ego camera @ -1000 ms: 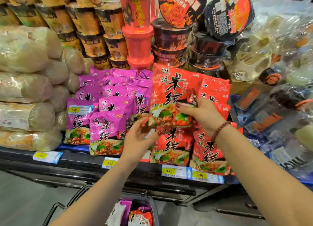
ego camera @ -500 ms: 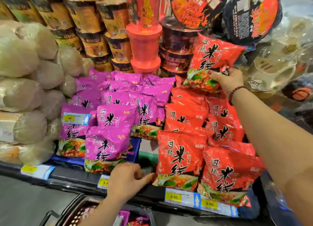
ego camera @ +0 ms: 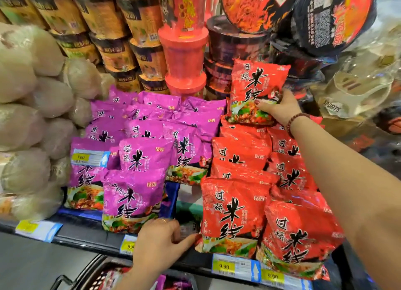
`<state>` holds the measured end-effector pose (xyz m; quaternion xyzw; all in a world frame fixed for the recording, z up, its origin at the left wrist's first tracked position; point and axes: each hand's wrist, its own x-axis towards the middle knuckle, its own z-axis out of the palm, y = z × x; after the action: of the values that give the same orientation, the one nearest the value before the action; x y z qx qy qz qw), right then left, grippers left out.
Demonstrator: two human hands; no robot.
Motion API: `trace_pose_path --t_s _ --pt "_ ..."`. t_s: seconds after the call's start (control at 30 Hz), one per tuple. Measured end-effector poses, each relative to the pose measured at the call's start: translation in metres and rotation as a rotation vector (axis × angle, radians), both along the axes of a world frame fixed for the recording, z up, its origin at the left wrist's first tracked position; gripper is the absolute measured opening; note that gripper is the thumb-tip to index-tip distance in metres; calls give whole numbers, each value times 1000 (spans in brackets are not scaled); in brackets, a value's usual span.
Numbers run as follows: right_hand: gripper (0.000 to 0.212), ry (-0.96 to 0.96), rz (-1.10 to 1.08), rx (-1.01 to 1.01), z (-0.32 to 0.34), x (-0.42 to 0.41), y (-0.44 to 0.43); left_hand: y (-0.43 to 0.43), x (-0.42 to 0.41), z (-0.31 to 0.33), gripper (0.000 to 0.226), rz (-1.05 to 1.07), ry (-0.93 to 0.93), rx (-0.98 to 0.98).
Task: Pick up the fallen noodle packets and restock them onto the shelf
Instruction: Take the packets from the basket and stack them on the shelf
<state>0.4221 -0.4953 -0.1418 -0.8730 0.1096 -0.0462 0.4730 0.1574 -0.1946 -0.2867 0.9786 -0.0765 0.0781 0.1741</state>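
Presently: red crinkled-plastic noodle packet (ego camera: 256,90), long axis vertical, gripped low by right hand (ego camera: 280,108) over rear red stack (ego camera: 240,150); left hand (ego camera: 160,239) slack, empty, at dark shelf lip (ego camera: 91,239).

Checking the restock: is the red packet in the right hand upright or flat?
Upright: print on the packet reads top-down; the right hand holds its lower edge.
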Motion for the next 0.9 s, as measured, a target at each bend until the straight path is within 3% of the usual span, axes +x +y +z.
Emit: trace_pose_path --t_s 0.07,0.1,0.17,0.27,0.5,0.73,0.9 --pt "113 -215 -86 -157 1 -6 4 -1 0 2 56 7 7 -4" --pt "117 -336 -87 -309 2 -11 6 -2 1 3 56 7 5 0" --pt "113 -498 -4 -596 2 -16 10 -2 1 4 56 7 -1 13" --pt "99 -458 130 -832 0 -14 20 -2 2 2 56 2 5 30" --pt "93 -289 157 -868 0 -15 28 0 3 -2 56 -18 38 27" --pt "83 -457 223 -822 29 -79 56 1 4 -2 57 -8 22 54" --pt "72 -593 321 -756 30 -166 99 3 -3 11 34 -68 111 -156"
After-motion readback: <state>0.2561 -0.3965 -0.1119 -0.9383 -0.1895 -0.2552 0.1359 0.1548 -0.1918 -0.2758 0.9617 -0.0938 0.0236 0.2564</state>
